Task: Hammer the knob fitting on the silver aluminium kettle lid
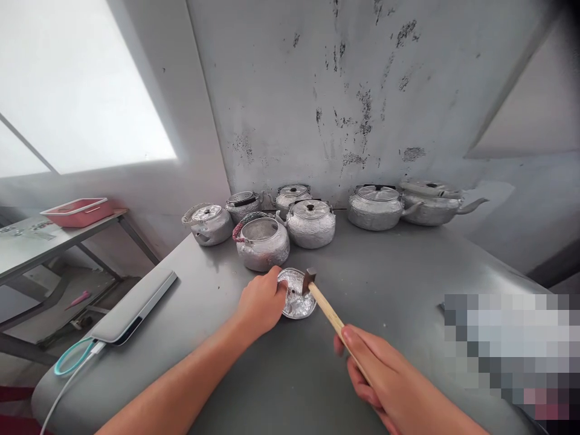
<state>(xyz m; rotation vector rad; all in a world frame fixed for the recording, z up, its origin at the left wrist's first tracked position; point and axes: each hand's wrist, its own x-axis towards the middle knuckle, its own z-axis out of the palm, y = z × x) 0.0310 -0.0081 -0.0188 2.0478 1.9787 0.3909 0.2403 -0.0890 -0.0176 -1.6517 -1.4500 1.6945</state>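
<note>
The left hand [260, 302], fingers bent, grips the rim of one round, crinkled silvery lid [299, 305] against the smooth gray counter [362, 290]. The right hand [376, 365] is closed around the pale wooden handle of one hammer [326, 308], its dark metal head over the lid, right of the left hand. Beyond both hands stand seven rounded, dented metal kettles [310, 226], one lidless just past the left hand.
</note>
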